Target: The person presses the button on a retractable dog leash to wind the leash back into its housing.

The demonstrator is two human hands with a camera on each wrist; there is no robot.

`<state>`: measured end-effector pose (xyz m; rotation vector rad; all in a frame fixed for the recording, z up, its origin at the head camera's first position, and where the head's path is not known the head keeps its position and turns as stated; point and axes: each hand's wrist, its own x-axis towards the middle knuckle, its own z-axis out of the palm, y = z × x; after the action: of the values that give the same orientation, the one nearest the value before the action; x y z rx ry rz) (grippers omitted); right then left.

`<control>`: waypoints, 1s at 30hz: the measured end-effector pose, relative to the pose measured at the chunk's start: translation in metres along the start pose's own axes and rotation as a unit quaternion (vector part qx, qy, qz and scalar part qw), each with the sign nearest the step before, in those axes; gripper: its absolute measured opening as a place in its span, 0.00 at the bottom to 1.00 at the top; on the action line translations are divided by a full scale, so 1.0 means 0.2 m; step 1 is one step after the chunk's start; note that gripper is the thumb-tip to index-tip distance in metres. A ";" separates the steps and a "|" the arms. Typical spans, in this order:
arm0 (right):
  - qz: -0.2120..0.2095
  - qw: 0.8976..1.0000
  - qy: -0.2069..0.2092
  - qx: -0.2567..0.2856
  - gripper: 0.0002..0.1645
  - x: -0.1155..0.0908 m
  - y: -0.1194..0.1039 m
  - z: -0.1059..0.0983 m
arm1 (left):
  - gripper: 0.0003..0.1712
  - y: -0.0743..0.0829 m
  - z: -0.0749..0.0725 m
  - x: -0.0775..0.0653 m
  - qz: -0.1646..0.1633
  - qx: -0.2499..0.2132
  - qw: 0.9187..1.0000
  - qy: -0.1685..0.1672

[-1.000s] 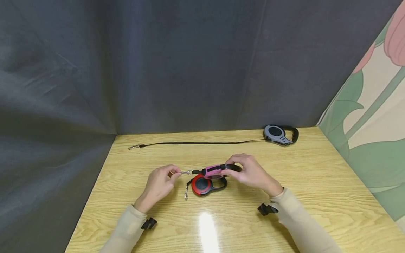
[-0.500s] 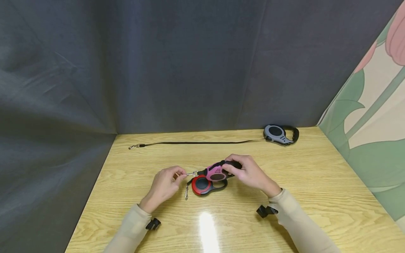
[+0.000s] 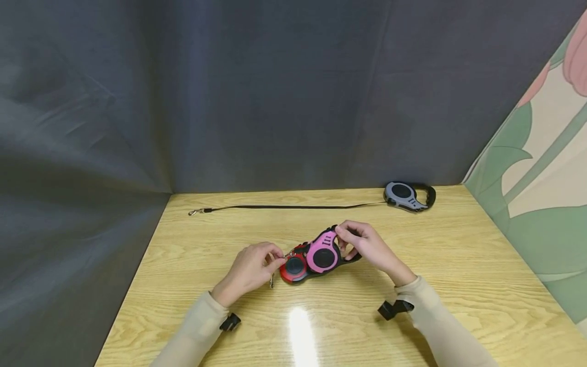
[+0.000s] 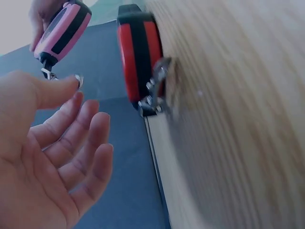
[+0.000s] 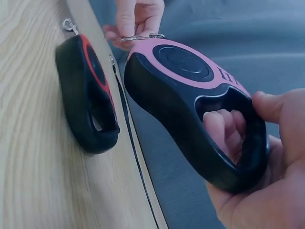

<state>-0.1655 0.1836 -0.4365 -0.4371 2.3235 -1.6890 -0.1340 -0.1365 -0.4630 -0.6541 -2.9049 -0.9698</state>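
A pink and black retractable dog leash [image 3: 322, 256] is held above the table by my right hand [image 3: 369, 250], whose fingers curl through its black loop handle [image 5: 255, 138]. Between thumb and fingertip my left hand [image 3: 252, 267] pinches the metal snap hook [image 5: 138, 37] at the leash's front end. Below lies a red and black retractable leash [image 3: 292, 268], partly covered by the pink one in the head view. The red leash's metal clip [image 4: 155, 88] lies on the wood near my left hand.
At the back right of the wooden table [image 3: 206, 326] lies a grey and black retractable leash [image 3: 405, 197]. Its black strap [image 3: 293, 207] runs left along the back to a metal clip [image 3: 196, 211]. A dark curtain [image 3: 275, 102] hangs behind.
The pink leash has turned from edge-on to showing its flat side, its handle end shifting right. My left hand has moved right, staying with the hook.
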 end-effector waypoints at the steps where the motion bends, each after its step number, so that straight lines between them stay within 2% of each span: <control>1: 0.009 1.000 -0.001 0.010 0.22 0.00 0.00 -0.01 | 0.08 0.01 0.00 0.00 0.003 -0.003 1.000 -0.004; 7: 0.043 0.998 -0.008 0.045 0.24 -0.01 0.01 -0.04 | 0.34 0.12 0.06 0.03 0.039 -0.029 0.999 -0.005; 11: 0.071 0.995 -0.004 0.071 0.23 -0.02 0.00 -0.04 | 0.48 0.22 0.11 0.04 0.074 -0.011 0.997 0.011; 14: 0.089 0.992 0.005 0.087 0.22 -0.03 -0.01 -0.04 | 0.53 0.27 0.15 0.05 0.099 0.020 0.994 0.033; 17: 0.110 0.988 0.006 0.106 0.22 -0.04 -0.01 -0.05 | 0.52 0.30 0.19 0.07 0.117 0.046 0.990 0.055; 20: 0.125 0.986 0.006 0.113 0.22 -0.05 -0.01 -0.04 | 0.51 0.32 0.22 0.08 0.125 0.056 0.989 0.063; 22: 0.123 0.987 0.011 0.103 0.23 -0.06 -0.01 -0.04 | 0.51 0.32 0.24 0.09 0.121 0.055 0.989 0.065; 26: 0.086 0.995 0.027 0.034 0.26 -0.07 0.00 -0.05 | 0.51 0.34 0.26 0.09 0.089 0.042 0.993 0.065; 28: 0.056 0.998 0.024 -0.015 0.32 -0.09 0.01 -0.06 | 0.50 0.36 0.27 0.10 0.072 0.036 0.995 0.061; 30: 0.025 0.998 0.005 -0.059 0.42 -0.11 0.01 -0.10 | 0.49 0.37 0.28 0.12 0.056 0.037 0.996 0.057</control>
<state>-0.1526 0.2095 -0.4331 -0.3893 2.4285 -1.5401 -0.1199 -0.0421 -0.4632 -0.7221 -2.7581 -0.8538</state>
